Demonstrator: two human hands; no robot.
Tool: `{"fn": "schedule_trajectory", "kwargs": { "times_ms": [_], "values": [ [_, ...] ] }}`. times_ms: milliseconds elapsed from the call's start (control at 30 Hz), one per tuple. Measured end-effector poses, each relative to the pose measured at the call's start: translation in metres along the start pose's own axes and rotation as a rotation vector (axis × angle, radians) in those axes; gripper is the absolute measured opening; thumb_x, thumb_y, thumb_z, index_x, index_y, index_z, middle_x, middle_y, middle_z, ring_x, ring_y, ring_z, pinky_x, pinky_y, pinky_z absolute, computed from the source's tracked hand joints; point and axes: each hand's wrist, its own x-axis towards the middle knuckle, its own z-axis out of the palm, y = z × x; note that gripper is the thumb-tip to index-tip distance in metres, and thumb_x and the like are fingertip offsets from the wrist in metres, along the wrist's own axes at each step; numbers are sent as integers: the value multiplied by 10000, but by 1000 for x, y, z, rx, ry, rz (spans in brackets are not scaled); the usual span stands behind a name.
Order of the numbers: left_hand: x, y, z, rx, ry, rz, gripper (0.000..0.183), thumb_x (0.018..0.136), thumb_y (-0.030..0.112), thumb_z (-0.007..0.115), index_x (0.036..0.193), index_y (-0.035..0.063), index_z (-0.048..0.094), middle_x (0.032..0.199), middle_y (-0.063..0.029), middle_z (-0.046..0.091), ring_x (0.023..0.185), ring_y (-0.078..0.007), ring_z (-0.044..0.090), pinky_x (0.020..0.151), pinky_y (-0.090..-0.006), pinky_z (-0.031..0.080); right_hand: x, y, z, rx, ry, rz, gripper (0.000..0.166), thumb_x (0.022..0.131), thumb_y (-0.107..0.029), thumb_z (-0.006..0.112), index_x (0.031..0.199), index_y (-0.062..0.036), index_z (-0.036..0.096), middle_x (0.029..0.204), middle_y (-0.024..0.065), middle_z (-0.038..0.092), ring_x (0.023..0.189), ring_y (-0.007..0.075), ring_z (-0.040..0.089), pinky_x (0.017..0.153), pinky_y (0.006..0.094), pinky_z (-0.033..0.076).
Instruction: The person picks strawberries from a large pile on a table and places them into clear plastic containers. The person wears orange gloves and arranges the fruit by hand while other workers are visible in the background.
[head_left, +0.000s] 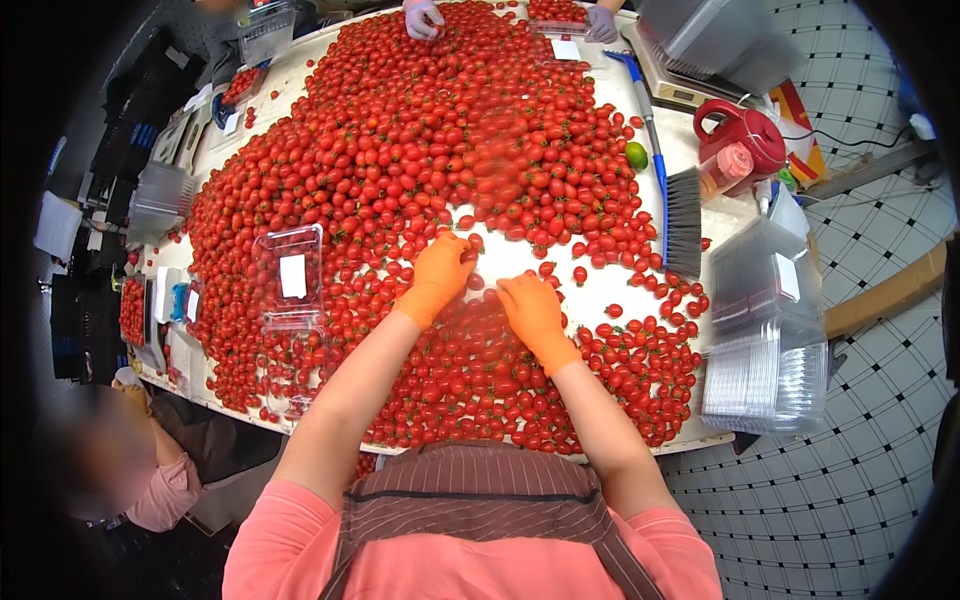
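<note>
Cherry tomatoes cover most of the white table before me, in a deep heap at the far side and more thinly close to my apron. My left hand, in an orange glove, is among them with its fingertips beside a few single tomatoes. My right hand, gloved the same way, hovers or rests over the near tomatoes, fingers curled toward the left. Whether either hand grips a tomato is hidden. Left of my hands, a clear plastic clamshell box with a white label lies open on the tomatoes.
Along the right edge stand stacked clear clamshells, a blue-handled brush, a red jug and a scale. A green fruit lies by the brush. Co-workers' gloved hands are across the table; another person sits at lower left.
</note>
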Motion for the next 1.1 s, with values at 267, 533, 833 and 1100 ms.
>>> {"fn": "schedule_trajectory", "kwargs": {
  "times_ms": [267,533,833,1100],
  "values": [
    [5,1,3,43,-154,7,165,744,142,695,888,65,671,900,-121,631,838,-331,625,720,-418,498,-12,5,-37,983,64,790,261,961,-246,523,1054,-49,666,929,54,659,771,115,606,676,246,482],
    [-14,-5,-7,-1157,-128,-419,251,947,197,547,1142,49,604,952,-71,629,795,-194,619,687,-297,509,-1,1,-36,1127,158,865,268,972,-238,530,1127,-48,637,1011,32,653,821,91,598,696,210,443],
    [-37,25,-17,-2227,-244,-879,329,961,364,533,1034,46,582,996,-79,610,854,-234,582,763,-394,510,40,-61,-35,595,136,264,314,864,-123,642,1166,-38,619,1094,88,644,1007,200,608,867,316,465],
    [-53,11,-20,-2136,-264,-862,259,961,278,554,977,21,578,850,-73,554,756,-170,550,662,-321,497,105,32,0,-303,145,130,351,743,-248,732,1039,-86,634,1004,84,603,970,281,556,805,423,431]
  ]
}}
